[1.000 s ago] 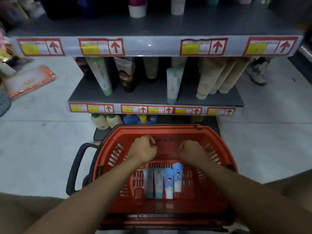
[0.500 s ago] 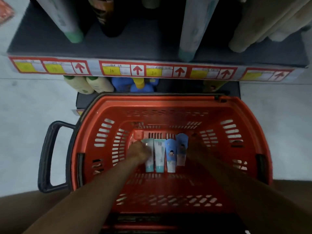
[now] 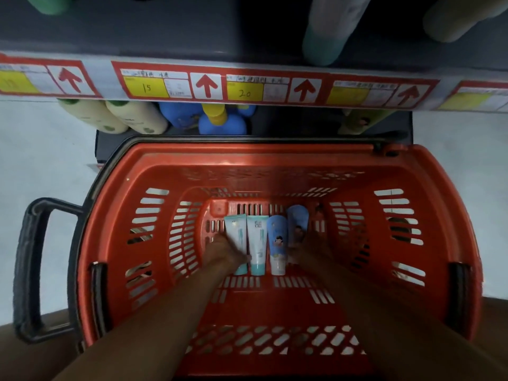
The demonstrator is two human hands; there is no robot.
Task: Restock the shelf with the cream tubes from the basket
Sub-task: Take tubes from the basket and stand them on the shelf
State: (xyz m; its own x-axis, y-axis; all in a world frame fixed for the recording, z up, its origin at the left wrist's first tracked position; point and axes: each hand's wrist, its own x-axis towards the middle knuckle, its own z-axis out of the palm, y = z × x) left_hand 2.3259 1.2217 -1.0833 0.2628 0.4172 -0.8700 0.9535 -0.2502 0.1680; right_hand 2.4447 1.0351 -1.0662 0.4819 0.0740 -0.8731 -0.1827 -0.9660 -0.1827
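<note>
Four cream tubes lie side by side on the floor of the red basket (image 3: 247,154). From the left they are a teal-capped white tube (image 3: 235,229), a second one like it (image 3: 257,243), a blue tube with a cartoon figure (image 3: 277,243) and another blue tube (image 3: 298,220). My left hand (image 3: 224,251) covers the lower part of the leftmost tube, and a fingertip shows past its far side. Over the bottom end of the rightmost blue tube lies my right hand (image 3: 312,250), fingers wrapped on it. Both hands are dark and blurred.
The shelf edge (image 3: 170,89) with red-and-yellow price labels runs just above the basket. On the shelf stand tall tubes (image 3: 327,37). Under it are cream bottles (image 3: 132,119) and blue-and-yellow bottles (image 3: 217,122). A black handle (image 3: 30,270) sticks out from the basket's left side, over the pale floor.
My hands have gone from the basket's far rim down to its floor and onto the outer tubes. The view has tilted down and come closer.
</note>
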